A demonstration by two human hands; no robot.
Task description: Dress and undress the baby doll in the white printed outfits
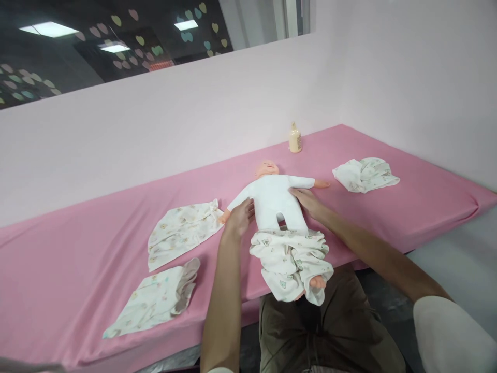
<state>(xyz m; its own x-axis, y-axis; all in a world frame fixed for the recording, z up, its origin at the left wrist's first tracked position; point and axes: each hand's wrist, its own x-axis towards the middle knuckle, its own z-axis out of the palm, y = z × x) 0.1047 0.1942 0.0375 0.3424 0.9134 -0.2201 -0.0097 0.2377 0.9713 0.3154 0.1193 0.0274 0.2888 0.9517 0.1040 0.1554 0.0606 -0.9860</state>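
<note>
A baby doll point(274, 199) with a white cloth body lies on its back, head away from me. Patterned white baby pants point(287, 259) are bunched around its lower legs, and its feet reach past the near edge of the bed. My left hand point(241, 216) rests against the doll's left-hand side in view, fingers stretched out and slightly bent. On the opposite side, my right hand point(306, 201) touches the torso below the arm, its fingers extended. Neither hand closes around anything; some fingertips are hidden against the doll.
A pink sheet point(97, 248) covers the bed. Folded patterned baby clothes point(182, 230) and another folded piece point(155, 298) lie at left. A crumpled garment point(365, 175) is at right. A cream pump bottle point(295, 139) stands near the wall point(194, 114), below a dark window point(116, 41).
</note>
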